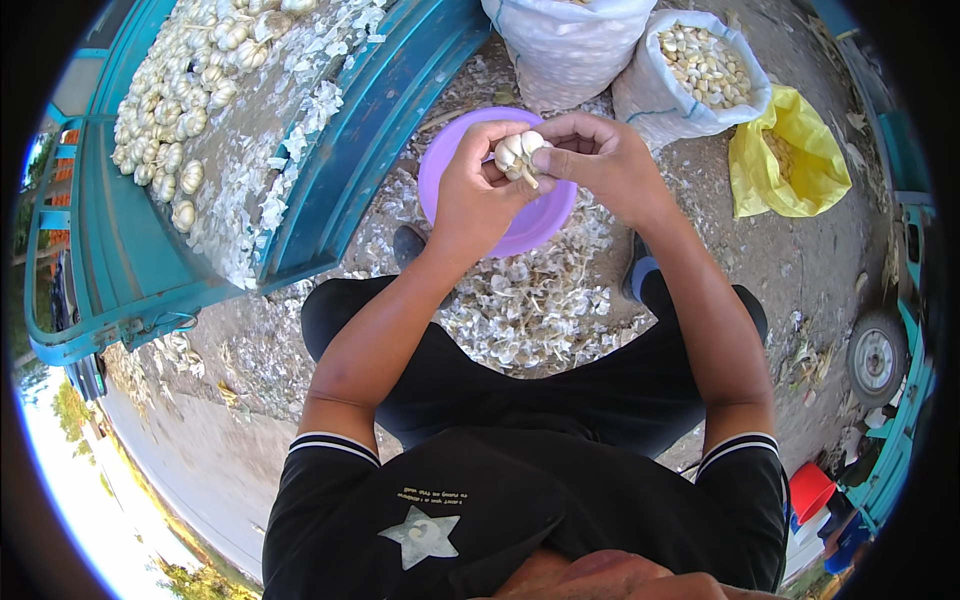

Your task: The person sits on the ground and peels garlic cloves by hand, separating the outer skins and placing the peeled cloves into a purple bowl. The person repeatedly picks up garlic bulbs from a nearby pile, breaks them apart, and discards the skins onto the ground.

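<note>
Between both hands is a partly opened garlic bulb [513,154], its white cloves spread around a short stem stub. My left hand [480,180] cups it from the left side. From the right, my right hand [596,161] pinches its edge with thumb and fingers. Just below them a purple plastic basin [555,217] stands on the ground; the hands hide much of its inside. Papery garlic skins [536,307] lie in a heap between my feet.
At the left, whole garlic bulbs [180,105] are piled on a blue metal truck bed [97,225]. Ahead stand a full white woven sack [577,52], an open sack of garlic cloves [705,67] and a yellow plastic bag [817,172]. A wheel [876,358] is at the right.
</note>
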{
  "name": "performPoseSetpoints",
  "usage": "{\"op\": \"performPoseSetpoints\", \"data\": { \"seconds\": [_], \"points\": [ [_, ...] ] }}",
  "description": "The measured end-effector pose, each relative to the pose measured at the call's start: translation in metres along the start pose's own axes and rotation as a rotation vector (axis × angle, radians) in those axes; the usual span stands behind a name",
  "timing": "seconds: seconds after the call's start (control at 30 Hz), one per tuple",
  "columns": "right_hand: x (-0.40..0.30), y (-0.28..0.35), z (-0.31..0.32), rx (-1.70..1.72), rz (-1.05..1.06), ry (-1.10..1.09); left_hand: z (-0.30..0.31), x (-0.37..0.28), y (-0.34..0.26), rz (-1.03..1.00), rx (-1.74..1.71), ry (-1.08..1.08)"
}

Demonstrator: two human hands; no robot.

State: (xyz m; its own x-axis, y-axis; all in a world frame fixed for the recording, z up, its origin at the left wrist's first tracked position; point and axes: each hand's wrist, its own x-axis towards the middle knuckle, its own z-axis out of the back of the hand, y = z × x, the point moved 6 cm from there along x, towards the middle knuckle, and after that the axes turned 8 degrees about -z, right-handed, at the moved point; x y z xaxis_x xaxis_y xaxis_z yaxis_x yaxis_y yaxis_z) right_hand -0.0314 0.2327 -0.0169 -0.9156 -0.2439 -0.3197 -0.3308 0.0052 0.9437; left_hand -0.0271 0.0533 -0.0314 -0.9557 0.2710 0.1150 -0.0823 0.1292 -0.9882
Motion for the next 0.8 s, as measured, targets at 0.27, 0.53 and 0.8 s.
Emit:
{"op": "performPoseSetpoints", "data": {
  "seconds": [0.27, 0.53, 0.8],
  "points": [
    [-0.004, 0.0, 0.012, 0.296, -0.039, -0.035, 0.002, 0.01, -0.007, 0.086, -0.225, -0.047],
    [-0.006, 0.001, 0.014, 0.082, -0.037, -0.017, -0.002, 0.007, -0.007, -0.072, 0.119, 0.038],
    [-0.014, 0.002, 0.016, -0.091, -0.001, -0.059, -0.012, 0.003, -0.009, -0.004, 0.012, 0.055]
  ]
}}
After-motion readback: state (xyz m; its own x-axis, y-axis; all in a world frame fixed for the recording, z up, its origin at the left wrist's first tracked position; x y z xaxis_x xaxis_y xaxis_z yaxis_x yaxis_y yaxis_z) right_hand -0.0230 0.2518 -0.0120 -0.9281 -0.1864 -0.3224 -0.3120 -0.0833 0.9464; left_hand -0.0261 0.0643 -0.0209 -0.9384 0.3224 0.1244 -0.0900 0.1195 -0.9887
